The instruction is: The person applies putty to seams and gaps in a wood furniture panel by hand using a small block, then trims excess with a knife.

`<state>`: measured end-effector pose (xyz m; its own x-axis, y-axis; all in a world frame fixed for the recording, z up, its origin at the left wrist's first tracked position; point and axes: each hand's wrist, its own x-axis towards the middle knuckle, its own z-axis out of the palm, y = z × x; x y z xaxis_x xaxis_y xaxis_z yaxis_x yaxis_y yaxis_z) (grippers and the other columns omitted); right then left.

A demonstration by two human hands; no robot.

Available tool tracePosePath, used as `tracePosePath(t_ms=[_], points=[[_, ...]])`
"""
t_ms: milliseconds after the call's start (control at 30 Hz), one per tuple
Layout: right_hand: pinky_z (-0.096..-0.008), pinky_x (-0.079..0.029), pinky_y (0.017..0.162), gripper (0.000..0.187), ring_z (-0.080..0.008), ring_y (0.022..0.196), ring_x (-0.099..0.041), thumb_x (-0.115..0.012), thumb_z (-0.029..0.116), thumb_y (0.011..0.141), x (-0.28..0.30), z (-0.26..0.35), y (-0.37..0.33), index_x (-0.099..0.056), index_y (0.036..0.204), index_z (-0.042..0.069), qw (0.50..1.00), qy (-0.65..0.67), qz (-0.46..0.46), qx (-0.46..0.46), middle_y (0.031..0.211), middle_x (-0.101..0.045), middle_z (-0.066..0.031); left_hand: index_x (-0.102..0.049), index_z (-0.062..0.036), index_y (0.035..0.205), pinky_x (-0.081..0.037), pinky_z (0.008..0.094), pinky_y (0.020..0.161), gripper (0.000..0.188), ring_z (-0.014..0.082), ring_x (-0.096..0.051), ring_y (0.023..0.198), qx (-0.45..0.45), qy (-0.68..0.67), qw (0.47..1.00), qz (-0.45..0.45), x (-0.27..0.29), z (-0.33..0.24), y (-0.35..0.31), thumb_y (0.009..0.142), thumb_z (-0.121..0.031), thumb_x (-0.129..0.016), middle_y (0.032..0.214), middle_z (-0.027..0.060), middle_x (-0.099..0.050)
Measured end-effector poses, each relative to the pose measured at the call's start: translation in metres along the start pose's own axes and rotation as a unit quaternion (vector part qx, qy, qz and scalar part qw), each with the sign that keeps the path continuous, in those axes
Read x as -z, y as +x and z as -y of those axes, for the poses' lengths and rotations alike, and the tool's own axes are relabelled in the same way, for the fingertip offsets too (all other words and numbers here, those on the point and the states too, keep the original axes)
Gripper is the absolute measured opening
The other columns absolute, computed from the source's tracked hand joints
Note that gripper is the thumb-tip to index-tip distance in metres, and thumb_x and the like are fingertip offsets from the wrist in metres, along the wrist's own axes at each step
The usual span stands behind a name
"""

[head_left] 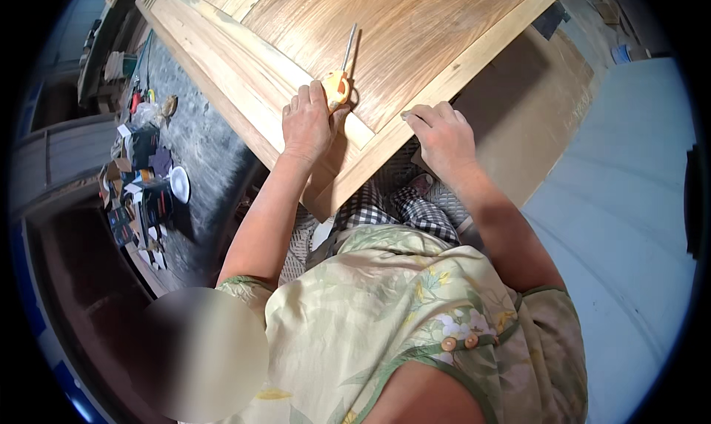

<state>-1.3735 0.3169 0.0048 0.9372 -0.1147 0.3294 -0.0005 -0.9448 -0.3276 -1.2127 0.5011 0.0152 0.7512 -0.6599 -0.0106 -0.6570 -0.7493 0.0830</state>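
A wooden panel (400, 35) with a pale frame lies before me, one corner pointing toward my body. My left hand (307, 124) rests over the frame near that corner, closed around an orange-handled tool (337, 88). The tool has a loop in its handle and a thin, straight grey shaft pointing away from me; its exact kind is unclear. At the panel's right edge, my right hand (443, 137) has its thumb and fingers pinched together. A tiny greyish bit shows at the fingertips, too small to name.
To the left, a dark, dusty surface (204, 139) holds several boxes (142, 144), paper scraps and a white round dish (180, 184). Right of the panel lies a brown board (544, 102), beside a large pale blue surface (629, 179). Checkered cloth (422, 213) shows below the panel's corner.
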Motion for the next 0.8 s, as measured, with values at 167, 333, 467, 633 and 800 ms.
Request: tracePosePath(t_ms=[167,333,467,633,800], points=[[-0.0334,-0.047,0.072,0.022,-0.0225,0.086,-0.056,-0.058,0.009,0.071,0.010,-0.008,0.009,-0.067,0.091,0.011,1.000,0.012,0.010,0.024,0.092,-0.061,-0.0007,-0.045,-0.0014,0.114,-0.046,0.0465,0.076,0.051,0.0375,-0.056,0.090,0.016,-0.038,0.999,-0.025,0.003,-0.012,-0.002,0.081,-0.034,-0.068,0.098,0.0188,-0.054],[-0.0346,-0.047,0.067,0.010,-0.0239,0.084,-0.057,-0.060,0.011,0.068,0.012,-0.012,0.015,-0.066,0.075,0.010,0.997,-0.020,0.061,0.038,0.084,-0.060,-0.0033,-0.045,-0.0009,0.115,-0.046,0.0454,0.074,0.050,0.0394,-0.056,0.088,0.013,-0.068,0.997,-0.040,0.002,-0.008,-0.002,0.081,-0.029,-0.069,0.097,0.0202,-0.054],[-0.0347,-0.047,0.071,0.013,-0.0235,0.086,-0.056,-0.059,0.008,0.072,0.034,-0.036,0.004,-0.067,0.082,0.011,0.994,0.065,0.081,0.022,0.090,-0.061,-0.0017,-0.044,-0.0027,0.119,-0.047,0.0465,0.074,0.055,0.0386,-0.057,0.089,0.033,-0.073,0.996,-0.029,0.010,-0.007,-0.003,0.083,-0.039,-0.064,0.097,0.0182,-0.054],[-0.0367,-0.050,0.073,0.021,-0.0261,0.084,-0.058,-0.057,0.003,0.078,0.074,-0.102,-0.017,-0.067,0.094,0.010,0.989,0.058,0.077,-0.110,0.095,-0.063,-0.0025,-0.045,-0.0053,0.123,-0.047,0.0460,0.079,0.052,0.0403,-0.057,0.099,0.041,-0.218,0.970,0.094,0.060,-0.068,0.016,0.089,-0.043,-0.058,0.113,0.0224,-0.056],[-0.0381,-0.050,0.071,0.017,-0.0297,0.082,-0.058,-0.053,0.006,0.082,0.095,-0.161,-0.041,-0.066,0.092,0.006,0.989,0.034,0.062,-0.133,0.094,-0.063,-0.0083,-0.050,0.0011,0.118,-0.046,0.0478,0.074,0.054,0.0433,-0.060,0.084,-0.027,-0.250,0.942,0.221,0.088,-0.149,0.083,0.092,-0.045,-0.052,0.084,0.0266,-0.062]])
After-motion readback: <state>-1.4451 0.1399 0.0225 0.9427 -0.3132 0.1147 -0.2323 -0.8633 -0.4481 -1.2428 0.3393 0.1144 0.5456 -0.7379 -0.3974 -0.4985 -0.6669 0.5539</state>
